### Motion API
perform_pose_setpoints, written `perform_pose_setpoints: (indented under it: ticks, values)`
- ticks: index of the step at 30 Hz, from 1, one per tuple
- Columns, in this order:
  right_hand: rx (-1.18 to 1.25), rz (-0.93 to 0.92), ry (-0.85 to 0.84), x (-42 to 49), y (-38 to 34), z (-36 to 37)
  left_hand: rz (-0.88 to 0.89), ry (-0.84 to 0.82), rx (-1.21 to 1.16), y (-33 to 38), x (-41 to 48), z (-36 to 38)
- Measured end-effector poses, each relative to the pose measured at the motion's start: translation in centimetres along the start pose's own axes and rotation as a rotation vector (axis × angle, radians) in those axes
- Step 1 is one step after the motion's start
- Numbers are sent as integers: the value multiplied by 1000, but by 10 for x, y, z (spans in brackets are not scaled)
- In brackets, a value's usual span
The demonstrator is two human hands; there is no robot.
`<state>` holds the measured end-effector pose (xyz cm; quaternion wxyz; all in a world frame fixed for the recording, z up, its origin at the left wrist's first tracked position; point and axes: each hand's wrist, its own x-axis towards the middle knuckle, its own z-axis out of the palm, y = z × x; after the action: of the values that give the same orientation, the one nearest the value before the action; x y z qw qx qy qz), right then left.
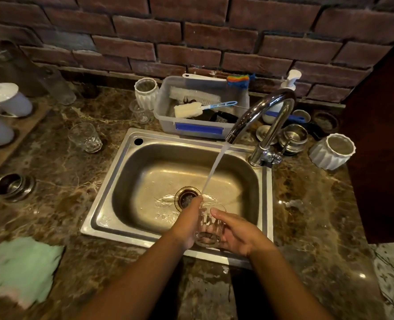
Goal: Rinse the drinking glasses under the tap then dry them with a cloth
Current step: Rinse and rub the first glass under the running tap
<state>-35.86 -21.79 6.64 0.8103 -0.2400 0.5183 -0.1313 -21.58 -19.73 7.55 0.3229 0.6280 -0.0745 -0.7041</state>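
A clear ribbed drinking glass (208, 227) is held over the near side of the steel sink (131, 162). My left hand (188, 224) grips its left side and my right hand (235, 234) cups its right side. Water runs from the chrome tap (260, 116) in a slanted stream down to the glass's rim. A second clear glass (85, 137) stands on the marble counter left of the sink. A third small glass (140, 113) stands behind it near the tub. A pale green cloth (20, 271) lies on the counter at the near left.
A plastic tub (198, 130) with brushes sits behind the sink. White ribbed pots (332, 151) (145, 91), steel cups (293, 137), a steel bowl (13, 187) and white lidded cups (6, 98) crowd the counter. A brick wall rises behind; a dark cabinet stands at right.
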Motion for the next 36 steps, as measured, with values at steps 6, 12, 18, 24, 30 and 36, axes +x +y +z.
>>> perform_pose_setpoints:
  ticks: [6, 12, 18, 24, 30, 36]
  values:
    - [-345, -159, 83, -17, -4, -13, -99, -48, -11, -12, -5, 13]
    - [-761, -257, 85, -32, -23, -23, -111, -99, 66, -23, -4, 20]
    - [-1239, -236, -22, -43, -42, -23, 29, -103, 396, -28, -6, 27]
    - [-1588, -189, -42, -42, -48, -36, 342, -5, 893, -44, -6, 28]
    - [-1670, -217, 239, -58, -68, -66, 553, 16, 1460, -64, -2, 18]
    - [-1669, -243, 471, -64, -100, -110, 610, 82, 1796, -91, 16, -3]
